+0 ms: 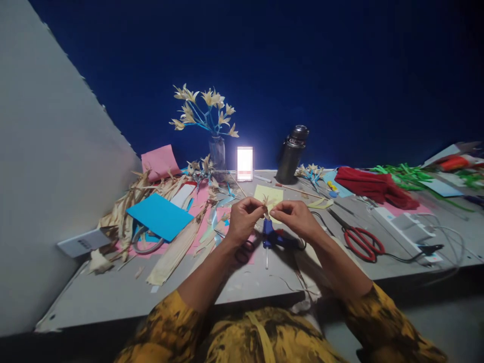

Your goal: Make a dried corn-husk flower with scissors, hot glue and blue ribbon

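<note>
My left hand [245,218] pinches a small pale flower [266,202] that looks made of dried husk. From the other side my right hand [295,217] has its thumb and forefinger pressed together at the flower's edge. Just below the fingers a blue hot glue gun [268,236] lies on the table, a clear glue stick poking out toward me. Partly behind my left wrist are the dark handles of a small pair of scissors [245,250]. A yellow paper sheet [273,194] lies beyond my hands.
Husk flowers on blue stems [206,113] stand in a glass vase [217,154]. Left lie dried husks [124,214] and blue paper [161,217]. A steel flask [292,155] stands behind. Right are red-handled scissors [363,243], a power strip [397,229] with cables and a dark red cloth [374,185].
</note>
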{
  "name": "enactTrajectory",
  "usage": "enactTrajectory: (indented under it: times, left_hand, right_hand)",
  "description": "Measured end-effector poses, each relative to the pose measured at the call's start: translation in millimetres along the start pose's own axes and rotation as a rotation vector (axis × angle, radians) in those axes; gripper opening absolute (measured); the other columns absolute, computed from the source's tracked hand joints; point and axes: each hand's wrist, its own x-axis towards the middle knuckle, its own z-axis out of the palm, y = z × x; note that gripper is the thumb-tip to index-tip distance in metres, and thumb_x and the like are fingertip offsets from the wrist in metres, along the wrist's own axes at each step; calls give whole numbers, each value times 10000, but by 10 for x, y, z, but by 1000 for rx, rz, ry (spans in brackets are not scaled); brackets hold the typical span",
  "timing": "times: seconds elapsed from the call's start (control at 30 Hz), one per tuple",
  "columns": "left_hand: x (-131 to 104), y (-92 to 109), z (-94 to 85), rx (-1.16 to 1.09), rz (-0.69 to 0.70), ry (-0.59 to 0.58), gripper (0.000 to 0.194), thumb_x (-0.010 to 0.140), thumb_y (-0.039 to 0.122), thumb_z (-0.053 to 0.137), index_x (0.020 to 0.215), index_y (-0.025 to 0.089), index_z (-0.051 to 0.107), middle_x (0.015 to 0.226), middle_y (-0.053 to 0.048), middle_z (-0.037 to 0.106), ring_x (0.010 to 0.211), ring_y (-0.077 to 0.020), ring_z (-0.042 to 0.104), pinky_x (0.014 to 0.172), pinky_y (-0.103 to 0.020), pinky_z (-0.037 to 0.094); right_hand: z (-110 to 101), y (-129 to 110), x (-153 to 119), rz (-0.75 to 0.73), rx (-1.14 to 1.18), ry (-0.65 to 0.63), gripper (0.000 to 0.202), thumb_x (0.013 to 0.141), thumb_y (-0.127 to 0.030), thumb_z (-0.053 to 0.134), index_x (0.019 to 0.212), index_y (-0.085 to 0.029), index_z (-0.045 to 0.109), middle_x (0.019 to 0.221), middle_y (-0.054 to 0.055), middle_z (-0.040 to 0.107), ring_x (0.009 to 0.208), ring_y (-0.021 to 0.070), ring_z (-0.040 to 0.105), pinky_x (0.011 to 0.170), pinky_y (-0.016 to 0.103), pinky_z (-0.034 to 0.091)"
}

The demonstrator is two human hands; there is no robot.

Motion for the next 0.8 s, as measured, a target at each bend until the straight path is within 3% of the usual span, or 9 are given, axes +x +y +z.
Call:
enactTrajectory:
  times: [0.2,0.33,0.5,0.63,0.8]
  left_hand:
    - [-44,-3,21,10,39,35,86,678,186,786,648,182,706,627,0,679,613,-130,603,621,-232,476]
    - [-47,27,14,-12,22,41,100,662,197,812,639,176,717,634,-6,678,624,-128,600,641,-234,481]
    - [-77,65,-34,-33,-19,25,94,664,192,817,645,179,726,653,-11,682,657,-139,611,668,-246,495]
    - [-176,91,-41,-22,14,-44,83,679,204,826,668,202,745,739,-35,702,726,-170,629,736,-278,511]
    - [-291,88,-60,63,146,-2,95,708,198,810,655,239,743,769,-37,686,793,-196,626,827,-314,508]
  right_hand:
    - [52,-12,4,73,24,-11,207,697,-358,701,648,-157,703,573,-11,627,525,120,494,522,236,355]
    - [63,27,14,46,78,8,199,695,-339,706,603,-164,681,575,-9,620,547,124,503,549,244,371]
    - [77,85,-5,140,481,275,241,655,-401,791,689,-176,710,591,-33,577,509,93,405,484,232,301]
    - [136,-2,-92,160,779,357,282,621,-402,846,742,-178,726,626,-33,582,511,79,400,462,219,301]
    - [233,-114,-245,143,924,451,284,588,-375,874,733,-194,711,647,-35,602,516,75,445,459,205,356]
